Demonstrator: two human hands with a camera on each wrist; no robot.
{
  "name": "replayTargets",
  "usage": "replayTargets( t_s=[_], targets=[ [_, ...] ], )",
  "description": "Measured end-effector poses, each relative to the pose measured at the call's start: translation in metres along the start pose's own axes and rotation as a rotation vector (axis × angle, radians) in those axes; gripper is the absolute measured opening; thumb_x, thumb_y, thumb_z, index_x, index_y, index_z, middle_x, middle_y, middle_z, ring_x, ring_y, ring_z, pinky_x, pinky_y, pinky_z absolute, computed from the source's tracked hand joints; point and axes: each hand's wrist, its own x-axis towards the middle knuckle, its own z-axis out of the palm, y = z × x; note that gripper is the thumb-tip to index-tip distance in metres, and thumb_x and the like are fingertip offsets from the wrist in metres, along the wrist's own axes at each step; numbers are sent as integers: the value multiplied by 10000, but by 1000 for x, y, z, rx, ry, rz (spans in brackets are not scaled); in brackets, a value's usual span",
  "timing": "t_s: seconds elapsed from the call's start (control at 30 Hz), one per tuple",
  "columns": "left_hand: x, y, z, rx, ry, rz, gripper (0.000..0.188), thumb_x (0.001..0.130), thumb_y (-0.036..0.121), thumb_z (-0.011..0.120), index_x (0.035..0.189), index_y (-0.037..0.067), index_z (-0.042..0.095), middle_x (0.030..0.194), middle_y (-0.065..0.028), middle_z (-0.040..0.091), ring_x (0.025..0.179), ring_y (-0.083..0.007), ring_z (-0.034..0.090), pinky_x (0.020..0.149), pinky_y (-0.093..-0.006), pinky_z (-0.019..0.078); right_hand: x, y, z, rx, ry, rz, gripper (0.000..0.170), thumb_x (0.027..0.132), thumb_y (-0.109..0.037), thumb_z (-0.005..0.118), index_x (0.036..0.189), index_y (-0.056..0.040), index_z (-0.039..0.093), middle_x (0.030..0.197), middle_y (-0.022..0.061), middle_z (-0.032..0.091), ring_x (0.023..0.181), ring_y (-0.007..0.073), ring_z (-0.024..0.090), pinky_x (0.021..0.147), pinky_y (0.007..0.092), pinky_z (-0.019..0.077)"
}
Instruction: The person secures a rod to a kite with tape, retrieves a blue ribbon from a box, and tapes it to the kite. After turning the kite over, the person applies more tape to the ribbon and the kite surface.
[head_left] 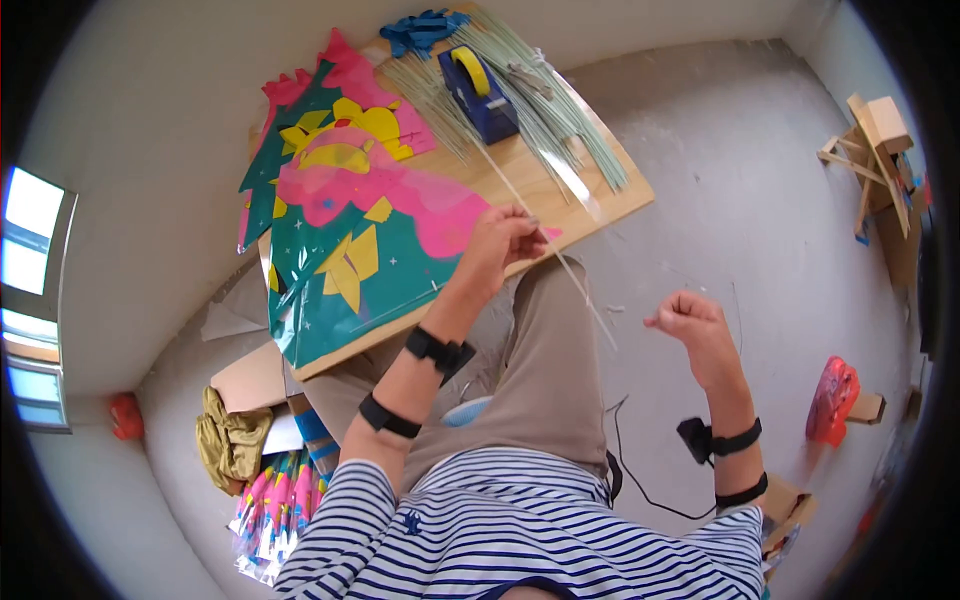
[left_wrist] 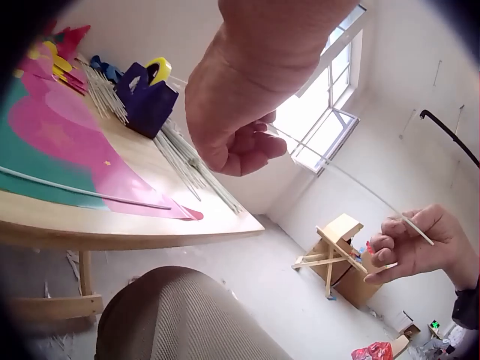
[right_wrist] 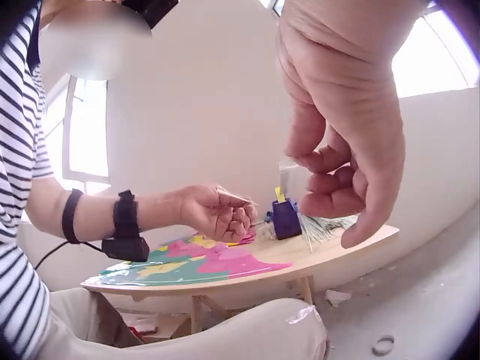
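Observation:
A thin pale stick (head_left: 571, 272) is pinched in my left hand (head_left: 497, 248), over the near edge of the wooden table. Its free end points toward my right side. My right hand (head_left: 692, 322) is raised over the floor, fingers loosely curled and the thumb extended, with nothing in it. In the left wrist view the stick (left_wrist: 352, 180) overlaps the right hand, but the head view shows them apart. Beside the left hand lies a thin pink, green and yellow sheet (head_left: 400, 285). Another pale rod (left_wrist: 82, 187) lies across that sheet in the left wrist view.
A dark blue tape dispenser (head_left: 487, 112) stands on the table (head_left: 610, 205) amid many pale sticks (head_left: 590, 150). Blue strips (head_left: 425, 33) lie at the far edge. Packaged colourful pieces (head_left: 280, 505) and a gold cloth (head_left: 232, 440) sit at left; a red bag (head_left: 832, 400) at right.

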Motion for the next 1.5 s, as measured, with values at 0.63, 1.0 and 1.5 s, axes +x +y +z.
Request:
replayTargets(
  t_s=[0.63,1.0,1.5],
  targets=[
    [47,-5,8,106,-25,-37,49,926,65,571,929,20,590,832,-113,662,723,-197,673,714,-322,575,9,36,-1,117,-34,33,53,857,-35,657,853,8,626,772,40,603,704,145,591,699,282,497],
    [54,-7,2,83,0,-64,38,922,47,580,900,16,582,829,-121,666,724,-199,661,696,-313,573,12,40,2,135,-39,47,50,843,3,670,880,18,640,789,50,625,677,145,602,659,285,517],
    [50,-1,4,102,29,-87,12,902,45,589,899,34,584,827,-113,675,737,-204,674,728,-322,580,11,40,6,73,-7,28,75,828,10,668,887,13,621,762,37,621,655,136,602,656,274,496]
  ],
)
